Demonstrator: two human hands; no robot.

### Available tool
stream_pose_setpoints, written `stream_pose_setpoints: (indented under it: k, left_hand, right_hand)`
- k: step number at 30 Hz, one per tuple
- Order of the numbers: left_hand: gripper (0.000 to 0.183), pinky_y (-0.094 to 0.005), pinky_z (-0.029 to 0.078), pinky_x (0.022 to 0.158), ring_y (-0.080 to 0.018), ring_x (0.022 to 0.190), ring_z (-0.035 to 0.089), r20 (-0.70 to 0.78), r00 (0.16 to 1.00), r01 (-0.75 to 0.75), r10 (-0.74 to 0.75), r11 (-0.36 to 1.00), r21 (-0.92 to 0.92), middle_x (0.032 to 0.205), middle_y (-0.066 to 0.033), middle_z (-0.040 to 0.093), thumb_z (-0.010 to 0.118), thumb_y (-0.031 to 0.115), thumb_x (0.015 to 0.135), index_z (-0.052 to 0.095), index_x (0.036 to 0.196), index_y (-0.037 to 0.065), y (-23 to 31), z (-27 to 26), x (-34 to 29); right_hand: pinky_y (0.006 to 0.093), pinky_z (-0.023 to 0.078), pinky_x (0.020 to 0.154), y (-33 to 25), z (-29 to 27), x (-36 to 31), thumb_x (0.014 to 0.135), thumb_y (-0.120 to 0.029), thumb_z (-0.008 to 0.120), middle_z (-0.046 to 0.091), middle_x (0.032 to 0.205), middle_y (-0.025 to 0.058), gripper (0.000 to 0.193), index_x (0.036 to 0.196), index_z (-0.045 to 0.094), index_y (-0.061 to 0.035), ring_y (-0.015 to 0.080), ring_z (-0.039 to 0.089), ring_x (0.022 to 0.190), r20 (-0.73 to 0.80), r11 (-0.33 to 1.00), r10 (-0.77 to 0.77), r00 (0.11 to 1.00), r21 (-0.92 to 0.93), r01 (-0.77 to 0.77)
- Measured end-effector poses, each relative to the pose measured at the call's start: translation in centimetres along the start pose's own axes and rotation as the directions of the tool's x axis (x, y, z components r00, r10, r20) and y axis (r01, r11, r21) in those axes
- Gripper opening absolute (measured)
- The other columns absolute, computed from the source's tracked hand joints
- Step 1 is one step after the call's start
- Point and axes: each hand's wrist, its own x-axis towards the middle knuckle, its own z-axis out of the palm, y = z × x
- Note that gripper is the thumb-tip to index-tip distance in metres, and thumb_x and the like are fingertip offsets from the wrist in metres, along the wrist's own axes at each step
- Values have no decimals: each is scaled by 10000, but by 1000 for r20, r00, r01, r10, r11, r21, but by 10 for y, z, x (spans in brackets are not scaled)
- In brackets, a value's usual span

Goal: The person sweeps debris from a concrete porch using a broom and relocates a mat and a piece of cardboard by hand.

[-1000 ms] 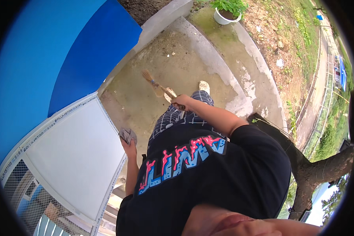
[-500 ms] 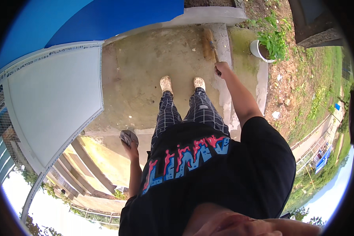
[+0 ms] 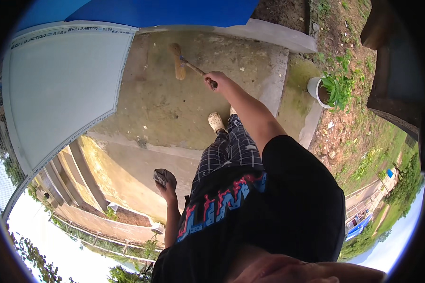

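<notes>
A moment ago by the concrete floor's point(image 3: 160, 101) pale right-hand border, the straw broom point(image 3: 178, 59) now reaches toward the floor's far left, near the edge along the blue wall point(image 3: 198, 12); I'd judge the stroke now covers that stretch, though I can't tell whether the bristles touch down. The right hand point(image 3: 214, 81) is wrapped round the broom's handle, while the left hand point(image 3: 167, 189) clutches what looks like a crumpled grey cloth point(image 3: 163, 177) beside the hip.
</notes>
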Motion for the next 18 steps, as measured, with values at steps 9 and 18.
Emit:
stream_pose_setpoints:
  k: [9, 18]
  left_hand:
    - [686, -352, 240, 979, -266, 1188, 284, -15, 1000, 6, -7, 996, -84, 1315, -167, 238, 511, 121, 739, 140, 1303, -1, 25, -1, -11]
    - [702, -353, 229, 985, -268, 1196, 268, 38, 999, 29, -27, 997, -77, 1324, -162, 218, 514, 127, 736, 123, 1305, 2, 15, 18, 14]
  right_hand:
    - [186, 314, 301, -75, -230, -52, 777, -95, 426, 386, 471, -12, 200, 584, 377, -88, 61, 385, 360, -81, 815, -57, 995, 572, 93]
    - [160, 305, 304, -2, -221, -186, 795, -108, 474, 412, 519, -36, 122, 697, 407, -131, 39, 366, 370, -262, 945, -153, 953, 243, 219]
